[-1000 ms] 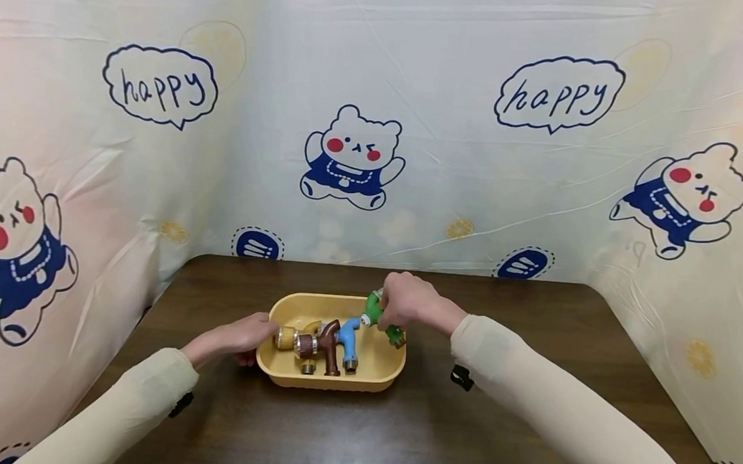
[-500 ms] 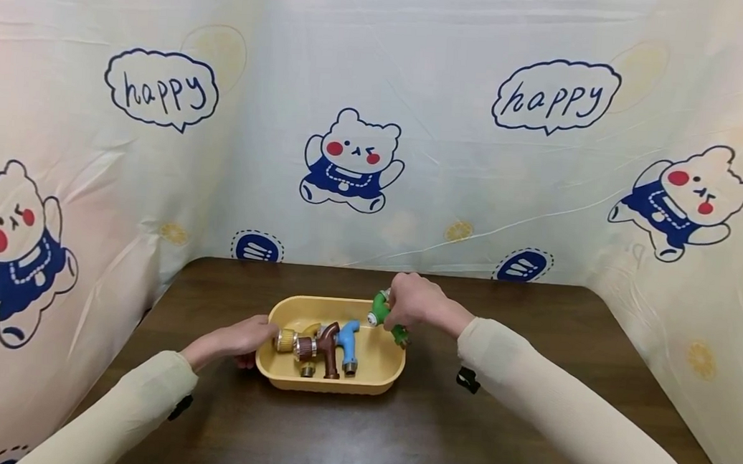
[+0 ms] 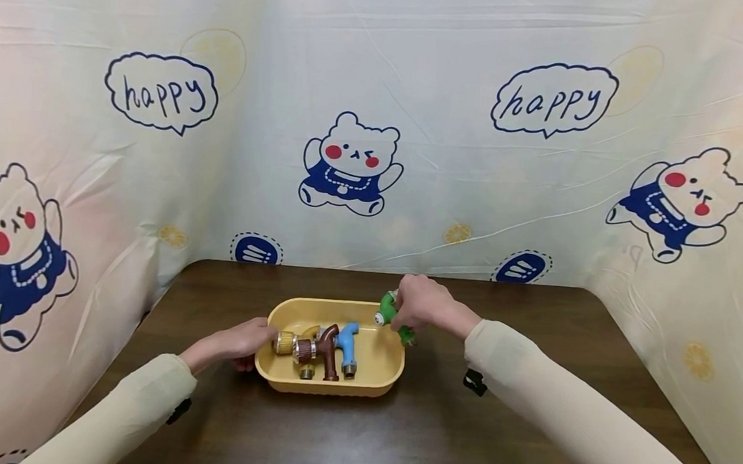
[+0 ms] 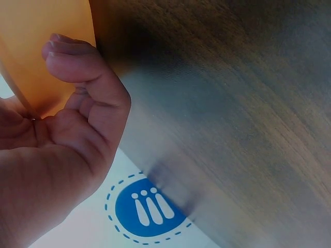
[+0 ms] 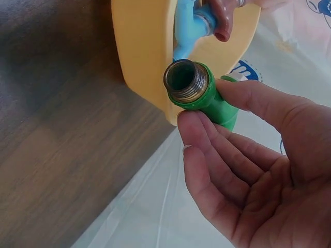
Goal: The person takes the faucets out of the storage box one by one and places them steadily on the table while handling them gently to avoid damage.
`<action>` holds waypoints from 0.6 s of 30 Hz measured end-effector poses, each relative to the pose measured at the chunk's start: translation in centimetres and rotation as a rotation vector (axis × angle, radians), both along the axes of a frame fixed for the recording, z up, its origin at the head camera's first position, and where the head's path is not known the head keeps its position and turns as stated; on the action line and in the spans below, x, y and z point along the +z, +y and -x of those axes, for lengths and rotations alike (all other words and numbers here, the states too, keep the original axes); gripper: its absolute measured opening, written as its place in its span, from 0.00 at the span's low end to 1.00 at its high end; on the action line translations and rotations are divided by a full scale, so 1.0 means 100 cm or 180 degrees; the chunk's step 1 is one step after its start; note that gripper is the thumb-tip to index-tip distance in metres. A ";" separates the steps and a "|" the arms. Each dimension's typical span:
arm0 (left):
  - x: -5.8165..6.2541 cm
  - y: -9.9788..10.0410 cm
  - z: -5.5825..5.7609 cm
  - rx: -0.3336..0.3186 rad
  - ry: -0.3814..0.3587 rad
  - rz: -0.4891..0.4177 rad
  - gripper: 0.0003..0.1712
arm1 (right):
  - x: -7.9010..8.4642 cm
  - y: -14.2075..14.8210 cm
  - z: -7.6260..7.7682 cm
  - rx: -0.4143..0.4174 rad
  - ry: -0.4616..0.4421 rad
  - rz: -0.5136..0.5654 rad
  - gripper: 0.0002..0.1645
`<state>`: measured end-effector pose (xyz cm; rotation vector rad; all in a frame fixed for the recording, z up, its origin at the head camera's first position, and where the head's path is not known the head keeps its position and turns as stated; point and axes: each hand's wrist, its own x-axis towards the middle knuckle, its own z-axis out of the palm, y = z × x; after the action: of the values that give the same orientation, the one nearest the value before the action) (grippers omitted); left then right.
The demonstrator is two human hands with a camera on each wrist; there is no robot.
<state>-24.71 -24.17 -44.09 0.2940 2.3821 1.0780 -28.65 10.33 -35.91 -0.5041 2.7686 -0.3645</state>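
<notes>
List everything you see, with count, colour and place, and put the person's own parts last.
Tray: one, yellow, on the table
Green tap: one, green, in the right hand at the tray's right end
Blue tap: one, blue, in the tray
Brown tap: one, brown, in the tray, left of the blue one
Yellow tap: one, yellow, in the tray's left part
Table: one, dark brown, under the tray
Printed curtain: pale, around the table, with bears, "happy" bubbles, fruit slices and blue ovals
Black wrist pieces: two, black, under the cuffs
Sleeves: two, cream, on the arms
Left hand: one, bare, gripping the tray's left end
Right hand: one, bare, holding the green tap
</notes>
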 end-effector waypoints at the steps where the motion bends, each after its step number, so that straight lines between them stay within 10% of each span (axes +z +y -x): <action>1: -0.001 -0.001 0.001 -0.0017 -0.0011 -0.0012 0.14 | 0.000 0.001 0.000 -0.0010 -0.0007 0.0010 0.19; 11: 0.004 0.006 -0.005 0.0241 0.0022 0.0163 0.14 | 0.001 0.011 -0.001 -0.0062 0.0021 0.0020 0.18; 18: -0.007 -0.004 0.005 -0.0004 0.0031 -0.0031 0.14 | 0.000 0.020 -0.001 -0.0114 0.0032 0.0079 0.18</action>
<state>-25.20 -24.55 -44.83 0.3049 2.3856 1.0904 -28.53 12.35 -35.94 -0.4640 2.7892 -0.4062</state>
